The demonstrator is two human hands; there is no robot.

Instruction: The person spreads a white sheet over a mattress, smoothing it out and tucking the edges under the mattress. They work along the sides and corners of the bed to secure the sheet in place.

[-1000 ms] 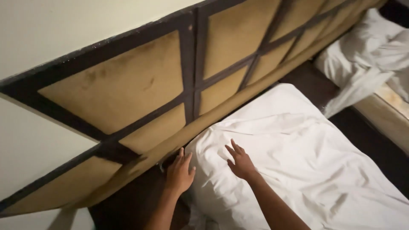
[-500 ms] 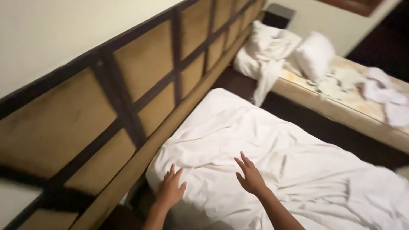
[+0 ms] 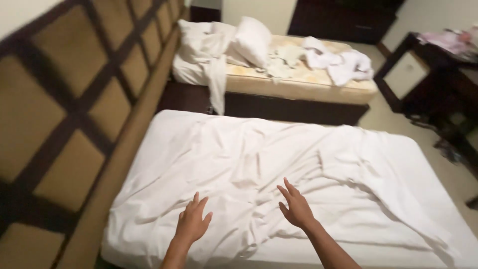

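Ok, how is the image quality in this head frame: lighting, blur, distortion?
Head view: dim, warm indoor light; the white sheet is the brightest area but keeps its wrinkles, no glare. Both hands, left hand and right hand, look slightly soft. The padded headboard bends with wide-angle distortion; the dark furniture loses detail.

Both bare forearms are reaching forward side by side. The left hand (image 3: 192, 222) and right hand (image 3: 297, 207) are hanging palm-down, fingers spread and slightly curled, each grip holding nothing.
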